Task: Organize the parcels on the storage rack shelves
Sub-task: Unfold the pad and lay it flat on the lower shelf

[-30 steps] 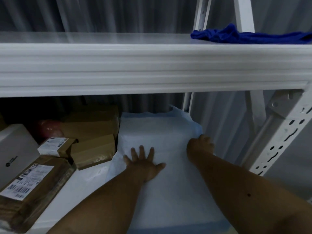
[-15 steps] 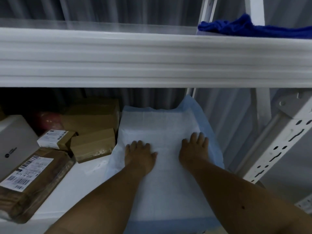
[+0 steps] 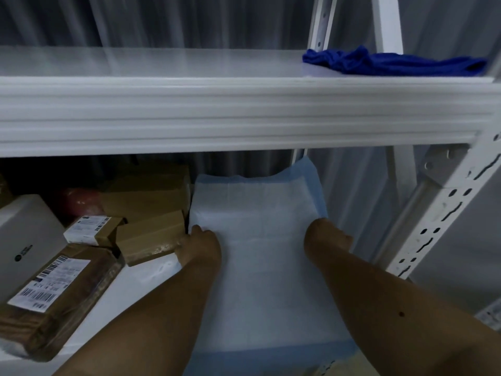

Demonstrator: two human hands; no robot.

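Head view: hands [image 3: 202, 246] farther apart on pad [image 3: 260, 213].

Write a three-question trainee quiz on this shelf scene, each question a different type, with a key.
1. True or false: the blue cloth lies on the upper shelf.
2. Multiple choice: what do both hands touch? A) a brown box B) the white and blue pad C) the cloth
3. Fill in: the brown boxes sit to the ____ of the pad.

Key
1. True.
2. B: the left hand is at the pad's left edge, the right hand at its right edge.
3. Left.
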